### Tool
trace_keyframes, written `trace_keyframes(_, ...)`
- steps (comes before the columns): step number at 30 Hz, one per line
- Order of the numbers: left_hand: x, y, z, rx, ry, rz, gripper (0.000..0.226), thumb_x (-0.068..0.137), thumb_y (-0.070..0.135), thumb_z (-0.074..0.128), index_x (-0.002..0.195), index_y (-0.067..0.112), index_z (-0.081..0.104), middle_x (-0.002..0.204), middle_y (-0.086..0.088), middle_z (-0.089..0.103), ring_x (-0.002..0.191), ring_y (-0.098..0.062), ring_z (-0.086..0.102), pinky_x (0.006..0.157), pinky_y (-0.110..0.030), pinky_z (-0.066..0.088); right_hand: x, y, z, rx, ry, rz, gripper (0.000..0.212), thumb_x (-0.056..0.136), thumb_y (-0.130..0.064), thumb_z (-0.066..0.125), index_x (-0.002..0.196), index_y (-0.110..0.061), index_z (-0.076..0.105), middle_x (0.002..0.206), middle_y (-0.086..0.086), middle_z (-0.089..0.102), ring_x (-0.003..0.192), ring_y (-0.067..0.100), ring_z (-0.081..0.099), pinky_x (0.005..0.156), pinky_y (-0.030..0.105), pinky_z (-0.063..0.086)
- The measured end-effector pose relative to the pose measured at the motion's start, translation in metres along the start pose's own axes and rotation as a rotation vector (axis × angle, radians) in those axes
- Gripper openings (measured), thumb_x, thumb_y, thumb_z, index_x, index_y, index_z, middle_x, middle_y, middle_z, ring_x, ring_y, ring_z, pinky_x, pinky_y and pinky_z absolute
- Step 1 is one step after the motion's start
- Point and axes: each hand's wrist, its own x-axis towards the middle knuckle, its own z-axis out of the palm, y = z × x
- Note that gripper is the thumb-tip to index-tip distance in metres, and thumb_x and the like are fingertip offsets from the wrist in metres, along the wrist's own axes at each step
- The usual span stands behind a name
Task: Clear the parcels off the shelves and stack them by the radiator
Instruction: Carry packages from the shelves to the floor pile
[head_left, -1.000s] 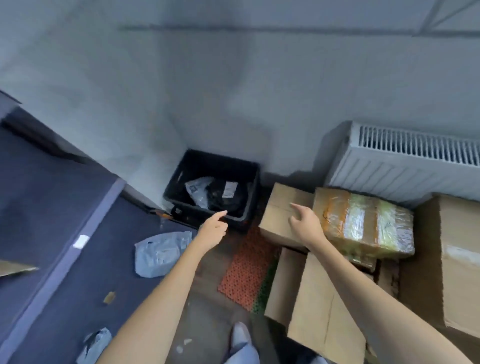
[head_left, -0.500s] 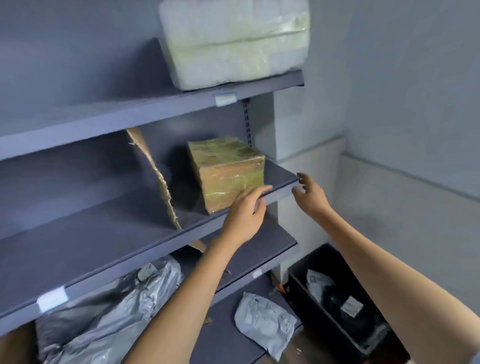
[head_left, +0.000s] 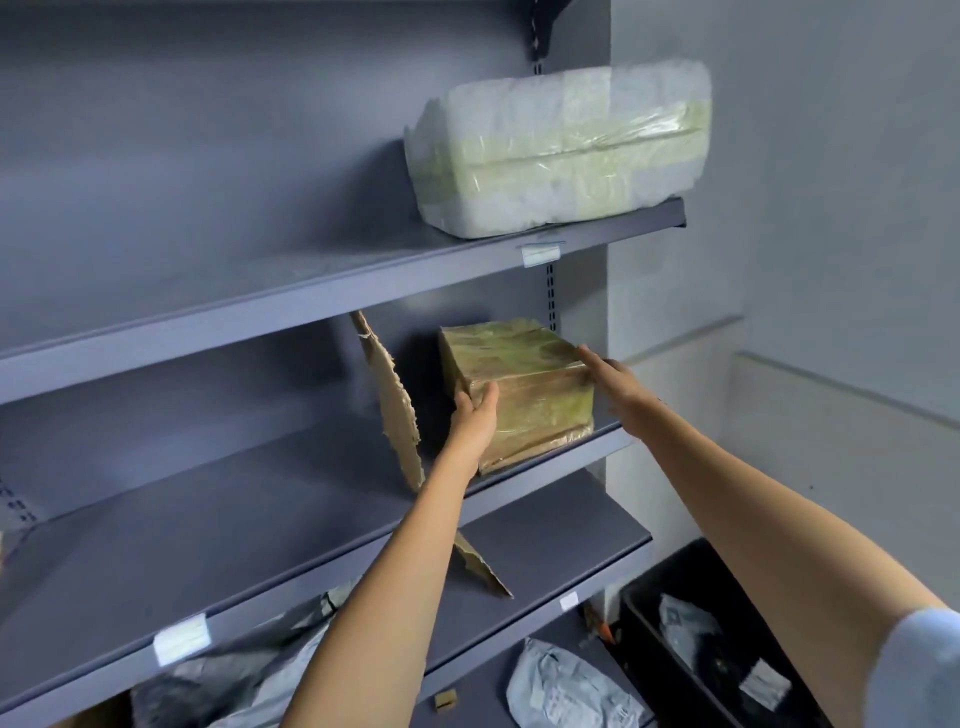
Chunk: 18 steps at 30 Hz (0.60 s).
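Your left hand (head_left: 474, 415) grips the near left corner of the tape-wrapped brown parcel (head_left: 519, 389) on the middle shelf (head_left: 260, 519), fingertips hidden behind it. Your right hand (head_left: 618, 382) lies flat, fingers straight, along its right edge. One white plastic-wrapped parcel (head_left: 561, 150) sits above.

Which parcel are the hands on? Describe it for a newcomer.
On the grey shelving, find the middle shelf. At its right end sits a brown taped box between the left hand and right hand; the parcel above is larger and white-wrapped.
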Motion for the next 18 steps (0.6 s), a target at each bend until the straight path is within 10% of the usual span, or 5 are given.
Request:
trace_keyframes(6, -0.008, -0.005, 0.025, -0.004, 0.050, 0.109, 0.069, 0.094, 0.053, 0.036, 0.150, 0.022, 0.009, 0.150, -0.009, 0.030, 0.135, -0.028, 0.035, 0.103, -0.034, 0.032, -0.006, 0.010, -0.028, 0.058, 0.131, 0.111, 0.048, 0.084, -0.052, 0.058, 0.108, -0.011, 0.060, 0.094, 0.002, 0.058, 0.069, 0.009, 0.054, 0.055, 0.025, 0.044)
trace_keyframes(13, -0.025, 0.004, 0.097, -0.074, -0.151, 0.185, 0.058, 0.091, 0.061, 0.034, 0.139, 0.030, 0.024, 0.143, -0.002, 0.037, 0.125, -0.024, 0.043, 0.103, -0.050, 0.040, -0.038, 0.034, -0.118, 0.120, 0.272, 0.243, 0.045, 0.080, -0.045, 0.067, 0.113, -0.016, 0.060, 0.112, 0.001, 0.053, 0.107, 0.022, 0.045, 0.095, 0.057, 0.037)
trace_keyframes(18, -0.048, -0.010, 0.204, 0.044, -0.362, 0.163, 0.069, 0.092, 0.056, 0.037, 0.146, 0.022, 0.012, 0.151, -0.008, 0.025, 0.134, -0.029, 0.034, 0.107, -0.051, 0.035, -0.110, 0.081, -0.216, 0.228, 0.347, 0.286, 0.027, 0.088, -0.027, 0.061, 0.112, -0.017, 0.054, 0.113, 0.004, 0.058, 0.098, 0.023, 0.056, 0.074, 0.045, 0.053)
